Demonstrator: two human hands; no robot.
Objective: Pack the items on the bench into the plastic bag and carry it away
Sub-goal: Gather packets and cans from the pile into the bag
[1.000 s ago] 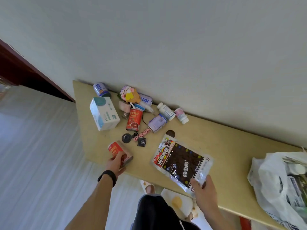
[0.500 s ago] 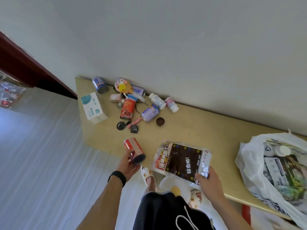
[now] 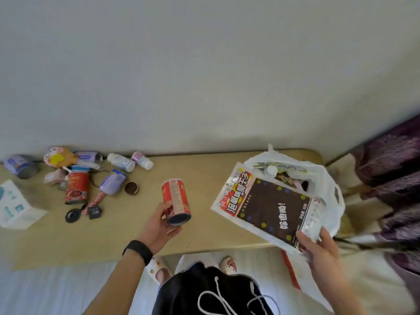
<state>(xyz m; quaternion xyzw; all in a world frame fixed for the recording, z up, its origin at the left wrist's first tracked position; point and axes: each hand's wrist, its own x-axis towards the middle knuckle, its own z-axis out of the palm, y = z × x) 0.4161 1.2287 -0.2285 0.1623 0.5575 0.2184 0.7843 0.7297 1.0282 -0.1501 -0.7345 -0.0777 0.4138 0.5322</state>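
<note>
Several bottles (image 3: 121,162) crowd the left of the surface (image 3: 204,173), with a white box (image 3: 16,205) cut off at the edge. The left hand (image 3: 159,226) grips a red can (image 3: 176,204). The right hand (image 3: 318,244) pinches a snack packet (image 3: 266,208) over the plastic bag (image 3: 327,185), whose contents are mostly hidden or blurred.

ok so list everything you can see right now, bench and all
bench: one, tan, along wall
plastic bag: one, white, bench's right end
snack packet: one, dark and red, at the bag
held can: one, red, over mid bench
standing can: one, red, left cluster
lying containers: three, purple-blue, left cluster
bottles: two, white, by wall
plush toy: one, pink-yellow, by wall
box: one, white-teal, far left
disc: one, brown, beside cluster
trinkets: two, black, front of cluster
curtain: one, purple, far right
slippers: two, white, floor
left hand: one, grips held can
right hand: one, fingers pinch snack packet
</note>
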